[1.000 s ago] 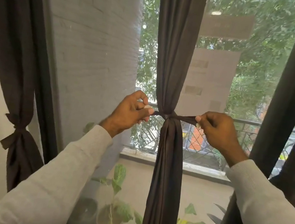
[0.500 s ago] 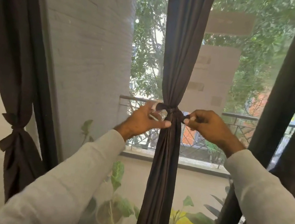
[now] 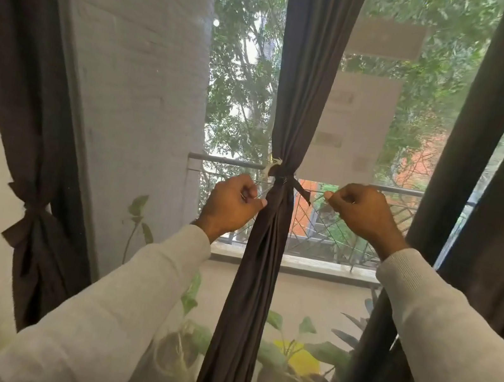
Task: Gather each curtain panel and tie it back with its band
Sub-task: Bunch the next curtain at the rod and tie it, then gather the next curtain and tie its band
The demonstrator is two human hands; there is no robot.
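Observation:
The middle dark curtain panel point(image 3: 311, 67) hangs gathered in front of the window. Its dark band point(image 3: 283, 178) is knotted round it at railing height, with a short tail drooping to the right and a white tag at the left. My left hand point(image 3: 231, 204) is just below-left of the knot, fingers curled, thumb tip against the curtain's edge, holding nothing I can see. My right hand point(image 3: 363, 213) is to the right of the tail, curled and apart from it. The left curtain panel point(image 3: 14, 67) is tied with its own band point(image 3: 27, 215). The right curtain panel point(image 3: 482, 162) hangs straight.
A white brick pillar point(image 3: 137, 71) stands between the left and middle panels. Paper sheets point(image 3: 355, 124) are stuck on the glass. A metal railing point(image 3: 353, 234) runs outside, and potted plants point(image 3: 283, 373) sit low behind the glass.
Both hands have let go of the band's ends and dropped slightly away from the knot. The band's right tail now hangs loose.

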